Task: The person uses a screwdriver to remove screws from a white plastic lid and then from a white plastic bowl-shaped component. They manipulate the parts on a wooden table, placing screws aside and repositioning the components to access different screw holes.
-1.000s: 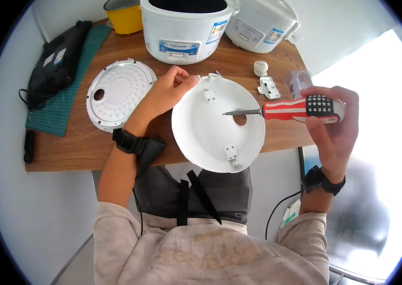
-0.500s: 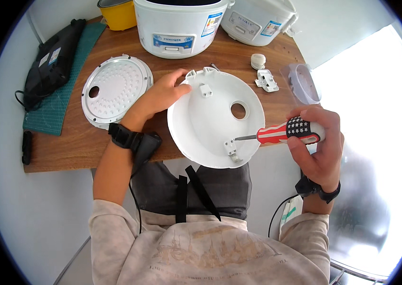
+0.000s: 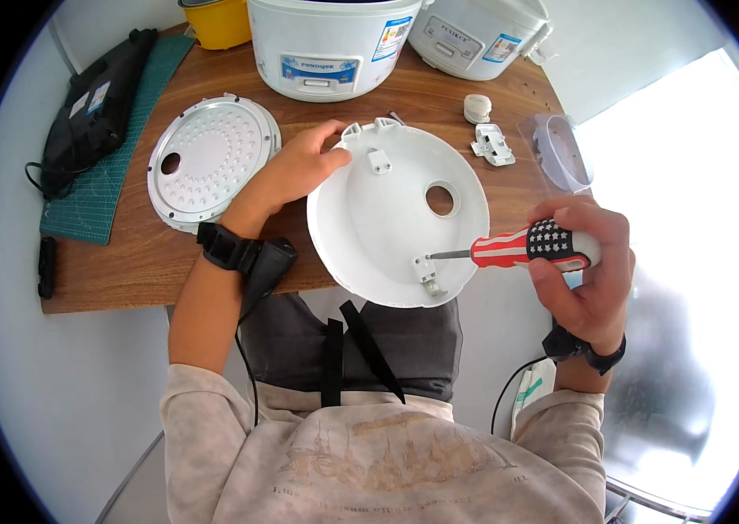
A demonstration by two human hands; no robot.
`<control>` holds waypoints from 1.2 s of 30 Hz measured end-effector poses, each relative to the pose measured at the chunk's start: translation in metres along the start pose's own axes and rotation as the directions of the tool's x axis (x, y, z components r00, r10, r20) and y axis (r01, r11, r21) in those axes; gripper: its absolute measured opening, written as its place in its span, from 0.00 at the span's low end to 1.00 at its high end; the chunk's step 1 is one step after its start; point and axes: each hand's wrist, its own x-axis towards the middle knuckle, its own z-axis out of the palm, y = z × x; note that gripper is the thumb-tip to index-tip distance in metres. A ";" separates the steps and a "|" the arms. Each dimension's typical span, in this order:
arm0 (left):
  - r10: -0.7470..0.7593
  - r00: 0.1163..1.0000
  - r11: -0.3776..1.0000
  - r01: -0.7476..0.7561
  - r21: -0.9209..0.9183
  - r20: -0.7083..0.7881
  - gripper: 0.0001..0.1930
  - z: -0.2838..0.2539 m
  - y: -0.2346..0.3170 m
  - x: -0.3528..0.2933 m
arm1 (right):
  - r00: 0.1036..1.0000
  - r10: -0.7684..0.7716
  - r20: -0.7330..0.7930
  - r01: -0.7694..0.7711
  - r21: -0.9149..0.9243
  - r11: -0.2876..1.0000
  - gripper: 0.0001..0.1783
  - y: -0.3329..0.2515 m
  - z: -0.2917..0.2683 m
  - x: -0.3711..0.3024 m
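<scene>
A white rice cooker lid shell point(image 3: 369, 218), its hollow inside facing up, extends past the table's near edge. My left hand point(image 3: 310, 166) grips its upper left rim, with the thumb over the edge and the other fingers partly hidden behind it. In my right hand point(image 3: 592, 271) is a screwdriver point(image 3: 509, 248) with a red, white and black starred handle, held level. Its tip meets a small white bracket point(image 3: 426, 266) at the shell's lower right. Another white bracket point(image 3: 379, 162) sits near the hinge end, and a round hole point(image 3: 441, 201) opens on the right side.
Left of the shell lies a round dimpled metal inner lid point(image 3: 217, 157). White rice cooker bodies point(image 3: 321, 48) stand at the back beside a yellow pot point(image 3: 219, 24). A white cap point(image 3: 476, 108), a white latch part point(image 3: 493, 145) and a clear tray point(image 3: 559, 153) are at the right.
The screwdriver's tip stays at the lower bracket, and its handle has shifted very slightly. My left hand keeps its hold on the lid shell.
</scene>
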 end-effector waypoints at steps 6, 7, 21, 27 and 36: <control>-0.007 1.000 1.000 0.007 0.002 -0.007 0.30 0.000 -0.005 0.003 | 1.000 -0.021 0.010 0.021 -0.007 1.000 0.25 0.001 0.001 0.001; -0.011 1.000 1.000 0.011 0.003 -0.006 0.30 -0.001 -0.006 0.003 | 1.000 -0.026 0.015 0.026 -0.002 1.000 0.25 0.001 0.001 0.002; -0.137 0.988 0.965 0.149 -0.217 0.069 0.28 0.008 0.004 -0.003 | 0.985 -0.067 0.158 0.058 0.061 0.996 0.30 -0.008 -0.002 0.018; -0.125 0.986 0.936 0.154 -0.317 0.110 0.26 0.008 -0.005 0.000 | 0.974 0.023 0.225 -0.003 -0.087 0.996 0.36 -0.009 -0.016 0.022; -0.121 0.991 0.923 0.133 -0.362 0.054 0.26 0.015 0.011 -0.009 | 0.986 0.140 0.087 -0.122 -0.193 0.974 0.34 -0.014 -0.006 0.023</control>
